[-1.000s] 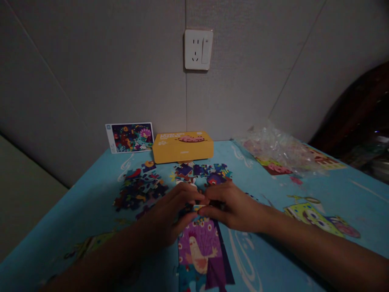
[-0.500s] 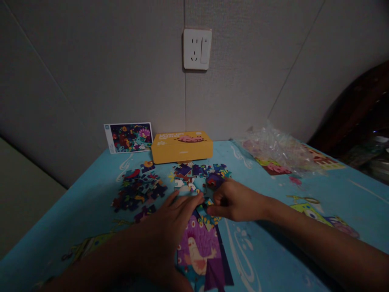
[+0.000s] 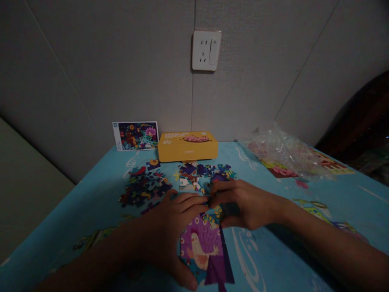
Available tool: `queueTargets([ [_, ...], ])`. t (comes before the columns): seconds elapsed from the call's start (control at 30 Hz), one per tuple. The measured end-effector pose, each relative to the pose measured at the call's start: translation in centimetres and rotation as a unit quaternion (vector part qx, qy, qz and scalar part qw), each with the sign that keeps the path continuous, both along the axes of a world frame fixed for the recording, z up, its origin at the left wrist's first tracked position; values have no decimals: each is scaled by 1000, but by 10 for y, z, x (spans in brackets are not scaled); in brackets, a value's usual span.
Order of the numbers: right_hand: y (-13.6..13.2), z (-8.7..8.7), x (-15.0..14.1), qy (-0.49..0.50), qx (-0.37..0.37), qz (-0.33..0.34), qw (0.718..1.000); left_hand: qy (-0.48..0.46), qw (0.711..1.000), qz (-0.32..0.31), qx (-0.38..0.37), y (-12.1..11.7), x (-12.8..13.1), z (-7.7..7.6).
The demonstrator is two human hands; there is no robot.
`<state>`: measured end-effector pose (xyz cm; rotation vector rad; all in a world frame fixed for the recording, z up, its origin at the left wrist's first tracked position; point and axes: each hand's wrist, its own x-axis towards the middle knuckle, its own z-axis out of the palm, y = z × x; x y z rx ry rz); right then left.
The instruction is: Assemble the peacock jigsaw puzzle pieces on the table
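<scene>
A partly joined jigsaw puzzle [image 3: 202,243] with a purple and pink creature lies on the table between my hands. My left hand [image 3: 173,225] rests over its left side, fingers stretched and thumb spread toward the near end. On the far right corner lie the fingertips of my right hand [image 3: 243,202]. Its thumb is apart from the fingers, by the yellow-dotted section [image 3: 214,215], with a dark gap between; no piece shows in it. Fingers cover part of the puzzle. Just beyond are loose puzzle pieces [image 3: 190,183], and a heap of dark pieces [image 3: 146,186] sits to the left.
A yellow puzzle box [image 3: 188,152] stands at the back by the wall, beside a picture card [image 3: 138,136] leaning upright. Clear plastic bags [image 3: 285,150] lie at the back right over printed sheets. The blue tablecloth [image 3: 273,259] has cartoon prints. A socket [image 3: 206,50] is on the wall.
My right hand's curled fingers have opened out and now lie across the puzzle's far edge, thumb spread. My left hand stays on the puzzle. The view has shifted slightly left.
</scene>
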<state>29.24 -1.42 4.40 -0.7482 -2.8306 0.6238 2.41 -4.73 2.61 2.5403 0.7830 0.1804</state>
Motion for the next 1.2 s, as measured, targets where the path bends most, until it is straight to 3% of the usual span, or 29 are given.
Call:
queueTargets([
  [0.3, -7, 4, -3, 38, -33, 47, 998, 18, 1000, 9, 4, 0, 7, 5],
  [0.5, -30, -9, -16, 57, -20, 131, 990, 0, 1000, 19, 24, 0, 8, -1],
  [0.6, -39, -14, -20, 43, 0, 142, 989, -16, 999, 15, 39, 0, 8, -2],
  [0.83, -36, 3, -15, -20, 50, 37, 998, -52, 997, -51, 35, -1, 10, 3],
  [1.03, -28, 1, -13, -39, 70, -66, 995, -26, 998, -11, 56, 5, 4, -4],
  [1.2, -17, -5, -12, -13, 58, -57, 997, -8, 998, 39, 44, 11, -3, -7],
])
